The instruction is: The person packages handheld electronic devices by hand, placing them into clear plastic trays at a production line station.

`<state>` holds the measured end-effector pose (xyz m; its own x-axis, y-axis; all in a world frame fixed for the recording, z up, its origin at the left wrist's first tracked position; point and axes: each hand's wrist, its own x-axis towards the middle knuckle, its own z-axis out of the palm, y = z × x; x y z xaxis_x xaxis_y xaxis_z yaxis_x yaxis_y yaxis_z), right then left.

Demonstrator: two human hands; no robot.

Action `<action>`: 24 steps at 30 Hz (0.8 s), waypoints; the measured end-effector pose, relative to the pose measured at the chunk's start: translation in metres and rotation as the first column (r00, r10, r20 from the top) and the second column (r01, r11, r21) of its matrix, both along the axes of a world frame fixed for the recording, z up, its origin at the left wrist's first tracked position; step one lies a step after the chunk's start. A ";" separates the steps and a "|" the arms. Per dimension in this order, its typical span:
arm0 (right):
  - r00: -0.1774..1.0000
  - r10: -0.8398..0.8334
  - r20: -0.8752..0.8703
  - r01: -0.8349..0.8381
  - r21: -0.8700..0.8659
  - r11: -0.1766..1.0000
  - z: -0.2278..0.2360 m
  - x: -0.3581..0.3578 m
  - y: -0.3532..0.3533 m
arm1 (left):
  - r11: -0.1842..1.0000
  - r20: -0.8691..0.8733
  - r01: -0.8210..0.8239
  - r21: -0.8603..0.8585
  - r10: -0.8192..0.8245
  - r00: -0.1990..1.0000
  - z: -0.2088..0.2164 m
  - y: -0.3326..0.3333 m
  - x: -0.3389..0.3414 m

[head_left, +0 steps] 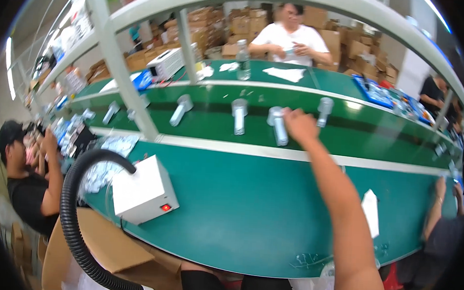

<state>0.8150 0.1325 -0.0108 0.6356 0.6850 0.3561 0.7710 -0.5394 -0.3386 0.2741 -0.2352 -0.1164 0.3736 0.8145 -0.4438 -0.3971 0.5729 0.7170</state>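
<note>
My right arm stretches forward over the table, and my right hand [301, 126] is at the green belt [212, 131]. Its fingers are curled at the round head of a pale blue stick-shaped device [279, 130], which lies on the belt; the fingertips are partly hidden and slightly blurred. Just right of the hand lies a similar device [324, 112]. To the left are another one [238, 116] and a tilted one [181, 111], each with a round end and a straight handle. My left hand does not show.
A white box with a lit red switch [145, 190] and a black corrugated hose [69, 204] stand at left. A white paper piece [370, 212] lies right of my forearm. A pale metal frame [123, 60] crosses ahead. Co-workers sit opposite, left and right.
</note>
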 end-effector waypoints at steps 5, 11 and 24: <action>0.978 0.151 0.142 -0.115 -0.234 0.965 -0.048 0.176 -0.013 | 0.994 -0.096 -0.097 0.052 0.102 0.990 0.033 0.004 -0.015; 0.957 0.283 0.061 -0.286 0.041 0.957 -0.108 0.184 0.089 | 0.956 -0.145 0.014 0.293 0.030 0.989 0.129 -0.008 -0.079; 0.381 0.643 -0.665 0.026 0.703 0.711 0.033 0.053 -0.156 | 0.506 -0.996 0.861 -0.048 0.044 -0.081 0.039 0.177 -0.250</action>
